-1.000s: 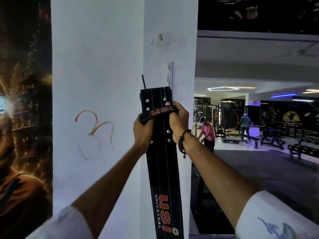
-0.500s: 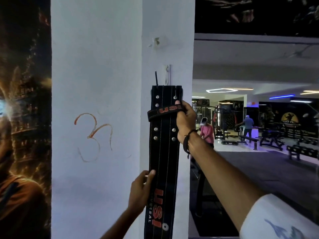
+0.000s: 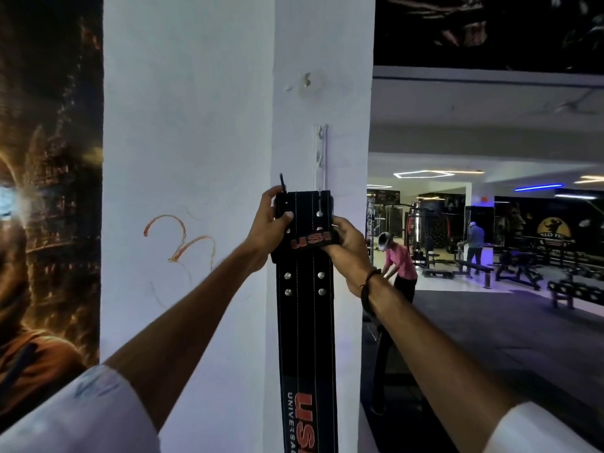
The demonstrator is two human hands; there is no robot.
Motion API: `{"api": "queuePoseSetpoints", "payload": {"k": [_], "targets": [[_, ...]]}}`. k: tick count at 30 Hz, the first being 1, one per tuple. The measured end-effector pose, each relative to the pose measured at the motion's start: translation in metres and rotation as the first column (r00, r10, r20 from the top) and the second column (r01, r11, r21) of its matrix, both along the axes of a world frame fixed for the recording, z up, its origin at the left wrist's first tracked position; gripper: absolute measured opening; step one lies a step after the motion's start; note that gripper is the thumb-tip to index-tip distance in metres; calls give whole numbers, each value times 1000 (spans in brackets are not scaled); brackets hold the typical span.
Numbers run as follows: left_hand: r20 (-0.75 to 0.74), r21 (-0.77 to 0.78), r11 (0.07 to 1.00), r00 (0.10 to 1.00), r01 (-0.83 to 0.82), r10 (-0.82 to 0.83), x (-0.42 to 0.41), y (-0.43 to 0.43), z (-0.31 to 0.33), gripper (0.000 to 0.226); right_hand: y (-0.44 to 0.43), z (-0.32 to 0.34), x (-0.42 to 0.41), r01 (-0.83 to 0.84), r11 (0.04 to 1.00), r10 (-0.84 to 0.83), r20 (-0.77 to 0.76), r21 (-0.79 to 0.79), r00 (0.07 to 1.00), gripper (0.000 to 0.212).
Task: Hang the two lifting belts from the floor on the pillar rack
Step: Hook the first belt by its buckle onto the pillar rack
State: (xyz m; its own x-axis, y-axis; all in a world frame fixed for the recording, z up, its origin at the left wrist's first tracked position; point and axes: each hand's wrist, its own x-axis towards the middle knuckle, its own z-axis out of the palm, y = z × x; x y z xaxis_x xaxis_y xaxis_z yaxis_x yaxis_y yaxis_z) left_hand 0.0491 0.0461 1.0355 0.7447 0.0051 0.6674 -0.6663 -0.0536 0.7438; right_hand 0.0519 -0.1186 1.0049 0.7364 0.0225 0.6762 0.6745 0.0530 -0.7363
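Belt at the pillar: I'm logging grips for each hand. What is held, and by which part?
Both hands hold the black lifting belt at its top end: left hand on the left edge, right hand at the USI loop.

One belt (image 3: pixel 305 308) is seen, gripped at its top end by two hands: the left hand (image 3: pixel 269 223) and the right hand (image 3: pixel 348 246). Four rivets (image 3: pixel 287 275) are counted just below the fingers (image 3: pixel 287 216). One rack (image 3: pixel 321 155) is seen above them.
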Motion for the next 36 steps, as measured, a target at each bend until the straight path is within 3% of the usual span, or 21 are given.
{"api": "queuePoseSetpoints", "payload": {"k": [2,4,6,8,9,11,15,18,23,32,36], "targets": [[-5,-22,1000,1000,11,-11,3,1,-7,52,-9,3,-2,-78,973,70,-45,-219,997,80],[-15,-54,998,999,27,-28,5,0,-11,51,-16,8,-2,-202,933,170,-128,-299,977,92],[-18,-55,998,999,39,-40,5,-2,-11,51,-23,14,-3,-342,921,307,-195,-186,932,74],[-4,-29,999,999,46,-46,4,-6,-10,50,-25,19,-5,-380,925,372,-216,5,903,33],[7,-16,999,999,51,-51,3,-9,-11,48,-23,20,-6,-334,939,345,-219,86,913,15],[33,2,999,998,45,-45,4,-17,-17,42,-13,18,-2,-135,974,174,-215,185,961,9],[108,-41,999,994,-11,15,13,-27,-37,24,4,2,12,100,946,-46,-180,307,983,33],[176,-55,996,982,-66,74,25,-26,-57,13,2,-12,15,117,940,-69,-157,320,985,46],[264,-16,988,952,-154,152,50,-29,-81,14,-2,-29,30,177,980,-183,63,88,981,35],[213,-28,985,962,-171,173,96,-41,-79,19,-24,-27,65,171,971,-163,58,-169,985,61],[156,-62,981,969,-186,194,121,-44,-68,19,-33,-16,92,260,917,-219,164,-301,962,52]]}}
